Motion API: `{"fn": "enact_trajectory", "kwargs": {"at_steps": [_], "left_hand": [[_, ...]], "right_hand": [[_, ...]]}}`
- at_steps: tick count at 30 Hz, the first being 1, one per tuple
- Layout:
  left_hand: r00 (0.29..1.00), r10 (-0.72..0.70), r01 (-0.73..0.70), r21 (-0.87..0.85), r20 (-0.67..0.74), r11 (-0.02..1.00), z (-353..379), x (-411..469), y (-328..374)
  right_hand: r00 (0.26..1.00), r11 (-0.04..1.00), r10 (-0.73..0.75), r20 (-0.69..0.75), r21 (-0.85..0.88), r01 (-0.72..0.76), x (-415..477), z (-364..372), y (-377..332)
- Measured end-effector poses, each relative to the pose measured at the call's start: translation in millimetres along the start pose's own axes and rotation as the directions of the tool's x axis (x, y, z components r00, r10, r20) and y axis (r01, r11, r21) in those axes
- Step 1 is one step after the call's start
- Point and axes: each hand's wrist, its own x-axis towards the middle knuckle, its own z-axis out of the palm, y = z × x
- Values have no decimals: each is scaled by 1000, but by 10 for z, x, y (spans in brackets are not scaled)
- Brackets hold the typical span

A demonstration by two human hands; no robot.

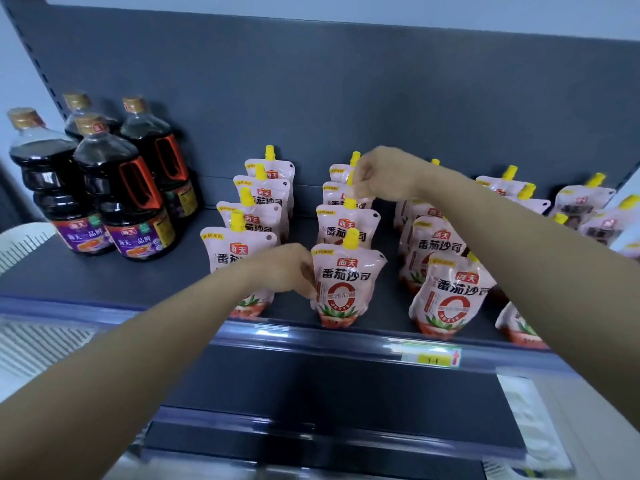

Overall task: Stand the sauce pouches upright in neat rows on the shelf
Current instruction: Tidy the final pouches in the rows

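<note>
Pink sauce pouches with yellow caps stand in rows running front to back on the dark shelf point(104, 275). My left hand point(287, 268) pinches the left edge of the front pouch of the middle row point(346, 285), which stands upright at the shelf's front lip. My right hand point(384, 174) reaches further back and closes its fingers around the top of a pouch deep in that same row point(334, 195). The left row point(256, 209) is upright. The rows to the right point(446, 292) lean and look less even, partly hidden by my right forearm.
Several dark soy sauce bottles point(114, 188) stand at the shelf's left. A price tag point(431, 356) sits on the clear front rail. A white basket point(24, 240) shows at the far left. A lower shelf point(311, 403) lies beneath.
</note>
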Motion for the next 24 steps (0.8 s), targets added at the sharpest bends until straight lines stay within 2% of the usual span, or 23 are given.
{"fn": "enact_trajectory", "kwargs": {"at_steps": [2,5,8,12,20,24], "left_hand": [[999,-9,8,-23,-33,1000,102,24,-27],[996,-32,35,22,-89,999,213,50,-81],[987,-32,45,79,-159,996,335,53,-95],[975,-50,66,69,-218,995,414,44,-104],[972,-110,141,140,-209,980,430,40,-88],[968,-67,113,180,-240,977,240,-77,52]], "right_hand": [[992,996,-33,125,88,22,-140,-25,-52],[942,997,-52,330,79,28,-297,11,-133],[902,998,-34,431,64,7,-371,93,-170],[908,994,-57,416,107,13,-403,133,-143],[905,988,-74,419,157,8,-399,147,-121],[922,991,-19,387,132,-35,-500,-133,61]]}}
